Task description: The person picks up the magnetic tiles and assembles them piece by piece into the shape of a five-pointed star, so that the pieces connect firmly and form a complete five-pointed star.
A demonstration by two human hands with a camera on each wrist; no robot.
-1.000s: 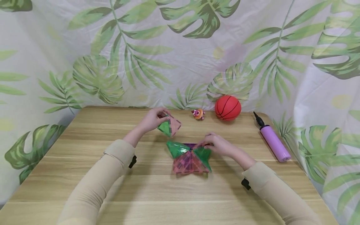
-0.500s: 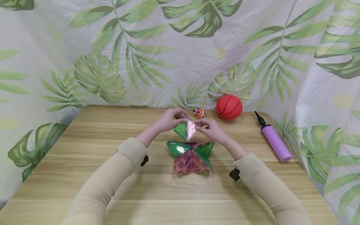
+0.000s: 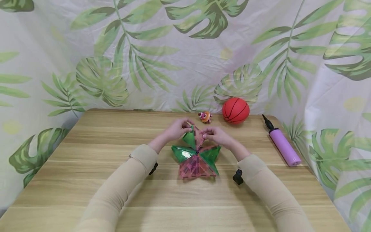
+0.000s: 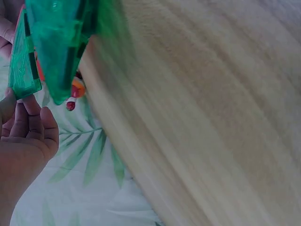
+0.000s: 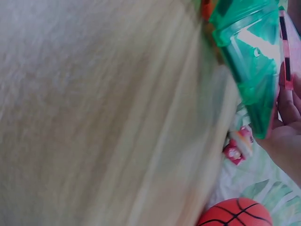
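Between both hands is a joined pair of translucent triangular magnetic tiles, one green [image 3: 189, 140] and one pink [image 3: 198, 138]. The left hand [image 3: 179, 129] pinches the green side near its top; the left wrist view shows thumb and fingers at that tile's end [image 4: 24, 70]. The right hand [image 3: 218, 136] pinches the pink side, whose edge [image 5: 287, 56] appears in the right wrist view. Just below, a star-like magnetic tile build [image 3: 198, 166] stands on the table, with green points left and right and pink ones in front. The pair's lower tip meets its centre; whether they touch, I cannot tell.
Behind the hands, a small pink and orange toy figure [image 3: 205, 117] and a red toy basketball [image 3: 236, 110] sit near the table's back edge. A purple hand pump [image 3: 284, 147] lies at the right. A leaf-print cloth [image 3: 162, 58] hangs behind the wooden table [image 3: 87, 167].
The left hand has carried the tile pair rightward, then down to the build. The right hand has left the build's right green part, moved up and taken hold of the pair's pink side.
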